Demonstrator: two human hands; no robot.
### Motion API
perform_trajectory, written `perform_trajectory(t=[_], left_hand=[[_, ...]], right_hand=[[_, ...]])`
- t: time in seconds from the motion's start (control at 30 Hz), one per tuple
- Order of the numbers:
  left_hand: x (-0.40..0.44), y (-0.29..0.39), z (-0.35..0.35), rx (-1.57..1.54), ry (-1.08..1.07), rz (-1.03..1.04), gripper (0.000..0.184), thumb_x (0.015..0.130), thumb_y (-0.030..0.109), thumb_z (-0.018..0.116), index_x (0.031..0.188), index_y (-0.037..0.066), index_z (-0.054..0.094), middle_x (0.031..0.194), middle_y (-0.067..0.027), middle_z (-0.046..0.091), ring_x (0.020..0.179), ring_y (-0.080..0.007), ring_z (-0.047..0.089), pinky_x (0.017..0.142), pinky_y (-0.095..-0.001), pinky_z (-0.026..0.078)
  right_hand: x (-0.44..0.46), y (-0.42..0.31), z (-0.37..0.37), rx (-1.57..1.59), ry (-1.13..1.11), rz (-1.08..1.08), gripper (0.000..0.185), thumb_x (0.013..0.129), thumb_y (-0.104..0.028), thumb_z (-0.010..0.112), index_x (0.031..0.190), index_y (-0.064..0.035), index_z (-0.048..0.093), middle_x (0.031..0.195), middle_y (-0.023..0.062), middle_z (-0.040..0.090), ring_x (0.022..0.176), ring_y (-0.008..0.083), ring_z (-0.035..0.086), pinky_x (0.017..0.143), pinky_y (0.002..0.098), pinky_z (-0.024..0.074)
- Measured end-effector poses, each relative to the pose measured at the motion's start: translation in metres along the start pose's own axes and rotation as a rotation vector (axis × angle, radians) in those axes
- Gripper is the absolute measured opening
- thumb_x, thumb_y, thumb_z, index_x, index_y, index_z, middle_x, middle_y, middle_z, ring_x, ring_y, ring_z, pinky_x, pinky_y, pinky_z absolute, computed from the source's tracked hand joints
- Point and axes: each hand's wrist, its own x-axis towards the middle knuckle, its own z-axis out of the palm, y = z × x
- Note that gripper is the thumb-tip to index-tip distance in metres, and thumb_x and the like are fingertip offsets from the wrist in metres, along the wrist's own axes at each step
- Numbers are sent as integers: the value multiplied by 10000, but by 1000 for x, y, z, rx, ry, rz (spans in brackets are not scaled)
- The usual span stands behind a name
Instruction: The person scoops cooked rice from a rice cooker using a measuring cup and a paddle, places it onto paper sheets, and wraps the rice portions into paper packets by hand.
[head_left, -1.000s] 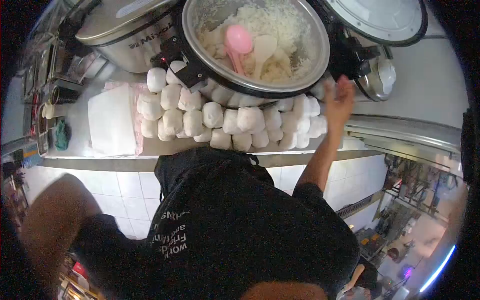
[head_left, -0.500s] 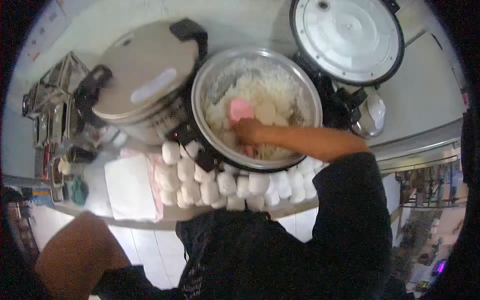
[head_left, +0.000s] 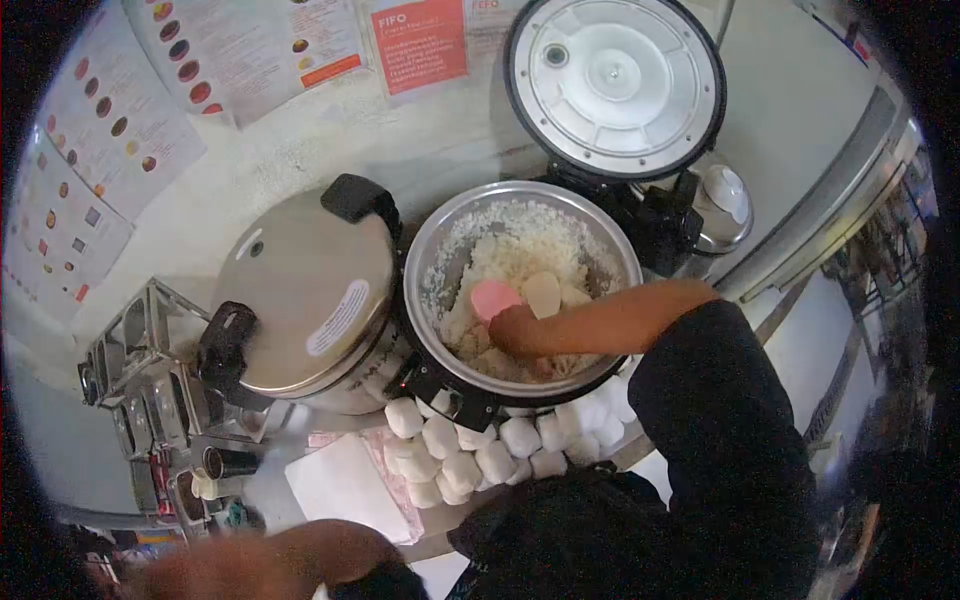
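Note:
My right hand (head_left: 515, 328) is down inside the rice cooker's open pot (head_left: 420, 255), closed around what looks like a pink rice paddle (head_left: 494, 297). The paddle's rounded pink end sticks up past my fingers, over the white rice (head_left: 525, 250). Beside it, a beige rounded piece (head_left: 542, 294), perhaps another paddle, rests on the rice. My left hand (head_left: 140, 578) is low at the left edge, dark and blurred, so its fingers do not show clearly. The nearest things above it are dark cups and small items on the counter.
A closed second cooker (head_left: 310, 290) stands at left. The open lid (head_left: 615, 85) is raised behind the pot. Several white wrapped bundles (head_left: 495, 462) line the front, beside white paper sheets (head_left: 345, 488). Metal trays (head_left: 150, 330) stand far left; posters (head_left: 420, 45) hang on the wall.
The view has tilted up and turned, bringing the wall posters in. My right hand stays in the pot with the pink paddle. My left arm appears lower in view.

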Motion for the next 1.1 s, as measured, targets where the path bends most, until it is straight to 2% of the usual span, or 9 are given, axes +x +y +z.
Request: perform_trajectory(t=[0.13, 0.17, 0.33, 0.4, 0.57, 0.7, 0.87, 0.93, 1.1], left_hand=[[-212, -52, -26, 988, 18, -623, 479, 964, 450, 441, 1097, 1, 539, 1209, -186, 545, 1149, -339, 508, 1049, -485, 331], [-242, -54, -17, 980, 23, -679, 584, 848, 570, 587, 1026, 14, 553, 1112, -181, 551, 1164, -368, 481, 1015, -509, 342], [-267, -44, 28, 1045, -158, -691, 482, 857, 485, 614, 1015, 32, 567, 1072, -169, 562, 1105, -370, 500, 972, -495, 364], [-260, -45, 27, 1035, -199, -729, 460, 869, 467, 605, 1015, 32, 573, 1077, -174, 569, 1086, -357, 496, 956, -463, 365], [-193, -88, 33, 839, -378, -1034, 365, 914, 341, 586, 1056, 4, 595, 984, -130, 588, 943, -268, 538, 854, -375, 417], [-175, -130, 48, 333, -77, -1271, 416, 999, 312, 441, 1225, -19, 553, 1132, -133, 588, 1055, -232, 528, 945, -362, 394], [-170, -158, 49, 176, 141, -1187, 562, 1029, 424, 322, 1380, -8, 405, 1339, -156, 512, 1281, -252, 433, 1098, -360, 273], [-152, -148, 61, 223, 361, -1018, 413, 1035, 347, 390, 1273, 10, 406, 1119, -134, 584, 1071, -226, 573, 946, -351, 453], [-142, -120, 21, 366, 666, -1094, 370, 1012, 423, 413, 1254, 144, 417, 845, -31, 519, 680, -138, 499, 612, -302, 468]], right_hand=[[-16, 23, -33, 81, -42, 91, 361, 777, -246, 675, 1071, -37, 664, 921, 162, 703, 853, 307, 689, 689, 443, 537], [-18, 28, -35, 92, -45, 108, 379, 787, -259, 664, 1090, -32, 652, 927, 168, 701, 855, 312, 686, 699, 442, 535], [-107, 57, -100, 537, 464, 123, 379, 827, -292, 633, 1105, -36, 609, 888, 168, 676, 832, 310, 669, 727, 410, 517], [-110, 72, -107, 537, 406, 238, 358, 850, -341, 635, 1041, -40, 609, 851, 139, 657, 787, 287, 654, 723, 395, 507], [-141, 58, -117, 1597, 536, 100, 387, 916, -470, 580, 987, -92, 538, 780, 37, 548, 589, 148, 538, 514, 297, 442], [-170, 7, -129, 2267, 503, -30, 379, 939, -482, 552, 1026, -115, 514, 760, 8, 507, 525, 78, 480, 407, 239, 344], [-167, 5, -119, 2391, 347, -177, 455, 968, -523, 439, 1025, -75, 497, 813, 100, 610, 632, 221, 662, 518, 334, 570], [-160, 21, -111, 1989, 327, -9, 468, 969, -523, 439, 1009, -59, 490, 781, 122, 642, 604, 231, 667, 501, 337, 560], [-93, 52, -40, 558, -128, 119, 532, 889, -535, 565, 916, -13, 665, 749, 115, 705, 613, 246, 679, 635, 419, 556]])
